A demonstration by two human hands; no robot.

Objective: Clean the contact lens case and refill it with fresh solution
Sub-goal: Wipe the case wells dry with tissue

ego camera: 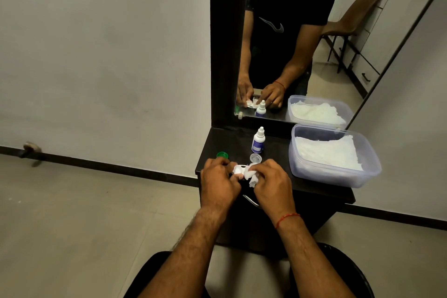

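My left hand (pixel 219 180) grips the white contact lens case (pixel 238 169) above the front of the dark dresser top (pixel 217 143). My right hand (pixel 272 180) holds a crumpled white tissue (pixel 251 175) and presses it against the case. A green cap (pixel 222 154) lies just behind my left hand. A clear cap (pixel 256 158) lies behind my right hand. The small white solution bottle (pixel 258 140) with a blue label stands upright further back, capped.
A clear plastic tub (pixel 367 176) holding white tissues sits at the right of the dresser top. A mirror (pixel 302 43) stands at the back and reflects a person and a brown chair. A metal drawer handle (pixel 250 201) shows below my hands.
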